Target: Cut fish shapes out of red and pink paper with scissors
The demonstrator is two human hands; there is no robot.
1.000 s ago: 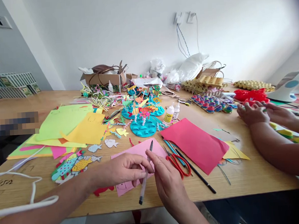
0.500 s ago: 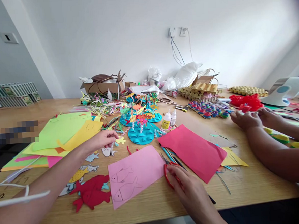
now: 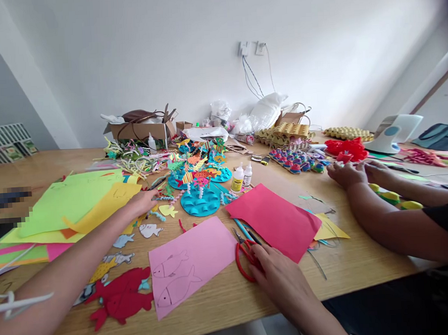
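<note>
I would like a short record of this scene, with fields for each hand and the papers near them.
Left hand: stretched forward, at the edge of the yellow paper
Right hand: on the handles of the red scissors
Between the hands: pink sheet with two drawn fish, flat on the table
Beside the scissors: red sheet
Co-worker: two hands at the far right

White wall (image 3: 163, 50) (two sockets (image 3: 250, 48)) behind a wooden table (image 3: 224, 299).

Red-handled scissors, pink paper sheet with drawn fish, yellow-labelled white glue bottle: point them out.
Red-handled scissors (image 3: 244, 246): head view, red handle.
Pink paper sheet (image 3: 206, 244): head view, bare middle.
White glue bottle (image 3: 238, 180): head view, yellow label.
</note>
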